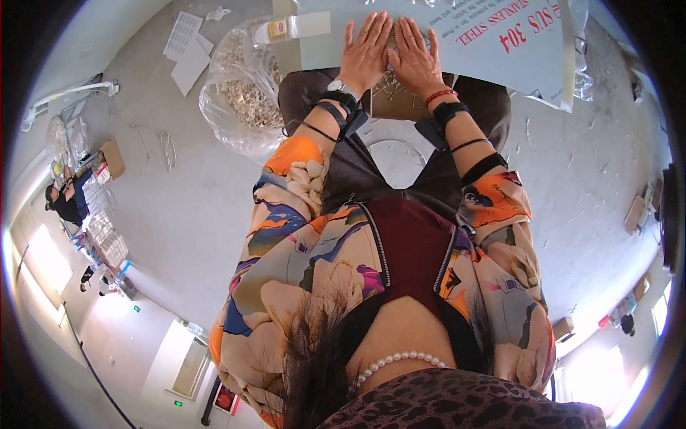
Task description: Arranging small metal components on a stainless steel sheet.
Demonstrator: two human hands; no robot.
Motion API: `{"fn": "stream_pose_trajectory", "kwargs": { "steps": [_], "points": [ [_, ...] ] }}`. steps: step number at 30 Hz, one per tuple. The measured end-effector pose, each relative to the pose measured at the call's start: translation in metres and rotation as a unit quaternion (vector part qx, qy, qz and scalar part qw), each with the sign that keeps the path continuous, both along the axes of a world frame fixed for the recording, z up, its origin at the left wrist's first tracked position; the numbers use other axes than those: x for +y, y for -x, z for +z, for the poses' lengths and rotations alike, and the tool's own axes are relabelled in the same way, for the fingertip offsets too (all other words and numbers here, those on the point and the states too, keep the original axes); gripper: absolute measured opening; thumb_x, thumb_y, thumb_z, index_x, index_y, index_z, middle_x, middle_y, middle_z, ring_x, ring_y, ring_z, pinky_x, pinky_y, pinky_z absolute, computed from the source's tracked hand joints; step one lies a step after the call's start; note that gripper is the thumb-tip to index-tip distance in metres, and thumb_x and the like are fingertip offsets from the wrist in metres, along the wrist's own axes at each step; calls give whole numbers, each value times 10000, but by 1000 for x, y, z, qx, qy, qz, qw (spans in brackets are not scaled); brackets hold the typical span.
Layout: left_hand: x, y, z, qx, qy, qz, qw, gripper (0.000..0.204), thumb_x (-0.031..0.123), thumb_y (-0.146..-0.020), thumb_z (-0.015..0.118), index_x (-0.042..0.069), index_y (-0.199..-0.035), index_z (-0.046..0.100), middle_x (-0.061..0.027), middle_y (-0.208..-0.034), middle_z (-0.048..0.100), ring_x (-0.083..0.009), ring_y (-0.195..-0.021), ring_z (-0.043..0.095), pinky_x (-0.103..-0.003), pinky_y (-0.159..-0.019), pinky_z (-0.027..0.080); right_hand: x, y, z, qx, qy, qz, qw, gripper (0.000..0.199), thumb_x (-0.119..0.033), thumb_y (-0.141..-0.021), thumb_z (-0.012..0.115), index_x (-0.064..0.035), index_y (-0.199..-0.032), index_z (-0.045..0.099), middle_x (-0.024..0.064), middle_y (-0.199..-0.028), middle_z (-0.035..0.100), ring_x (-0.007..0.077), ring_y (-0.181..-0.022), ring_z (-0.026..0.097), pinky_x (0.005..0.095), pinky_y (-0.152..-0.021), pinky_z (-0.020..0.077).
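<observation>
My left hand (pixel 364 53) and my right hand (pixel 416 58) lie side by side on the metal-topped table (pixel 471 61), palms down. Both have their fingers stretched out toward the far side, thumbs close together. Between them shows a narrow strip of small ridged, brownish pieces (pixel 392 44), mostly covered by the hands; their kind is too small to tell. Below the table's near edge, more thin loose pieces (pixel 389 84) sit at a brown cardboard box (pixel 404 107) between my knees. Neither hand visibly grips anything.
Left of my knee stands a clear plastic bag (pixel 239 104) full of small thin pieces. A small yellow-labelled packet (pixel 280 30) lies at the table's left. Flat card sheets (pixel 187 48) and thin scraps are on the floor. A person (pixel 70 200) works far left.
</observation>
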State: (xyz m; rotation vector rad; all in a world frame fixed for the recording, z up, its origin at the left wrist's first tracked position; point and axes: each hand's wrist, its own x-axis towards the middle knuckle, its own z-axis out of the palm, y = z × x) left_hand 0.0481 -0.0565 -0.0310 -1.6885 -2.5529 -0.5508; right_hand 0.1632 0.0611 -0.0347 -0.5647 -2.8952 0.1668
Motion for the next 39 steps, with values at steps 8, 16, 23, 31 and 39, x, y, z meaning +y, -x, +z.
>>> {"fn": "stream_pose_trajectory", "kwargs": {
  "steps": [8, 16, 23, 31, 39],
  "points": [
    [2, -4, -5, -22, -26, 9, 999, 631, 324, -1024, 486, 177, -1620, 338, -11, -1704, 269, -189, -1574, 227, -541, -1262, 52, 1, -2, -4, 50, 46, 8, 998, 630, -427, -1055, 384, -101, -1594, 369, 46, -1662, 346, 188, -1561, 252, 551, -1272, 101],
    [1, -8, -5, 23, 2, 21, 999, 603, 338, -995, 524, 159, -1565, 443, -30, -1677, 330, -230, -1569, 248, -559, -1255, 103, -16, 4, 7, -71, -5, -25, 997, 659, -396, -1034, 359, -74, -1609, 333, 100, -1677, 307, 242, -1584, 198, 567, -1271, 51],
    [2, -11, -2, 3, -8, 20, 1000, 634, 265, -962, 577, 153, -1571, 437, -31, -1672, 337, -231, -1570, 240, -547, -1268, 102, -10, -7, -9, 67, 86, -5, 994, 676, -478, -1054, 344, -134, -1635, 298, 59, -1704, 252, 309, -1598, 110, 580, -1264, 10],
    [-2, 4, 0, -35, -26, 0, 999, 638, 248, -967, 582, 140, -1573, 411, -65, -1659, 353, -269, -1559, 266, -563, -1258, 125, -12, -4, -6, 57, 63, -14, 996, 698, -524, -1070, 373, -142, -1645, 271, 38, -1715, 225, 295, -1600, 104, 543, -1275, 43],
    [-85, 84, 29, -60, -30, 146, 987, 776, 397, -1009, 542, 24, -1616, 234, -204, -1658, 304, -383, -1561, 220, -607, -1246, 100, -43, 21, 10, -103, -10, -56, 993, 733, -496, -1048, 456, -83, -1628, 280, 76, -1707, 235, 319, -1590, 144, 510, -1282, 99]
  ]
}}
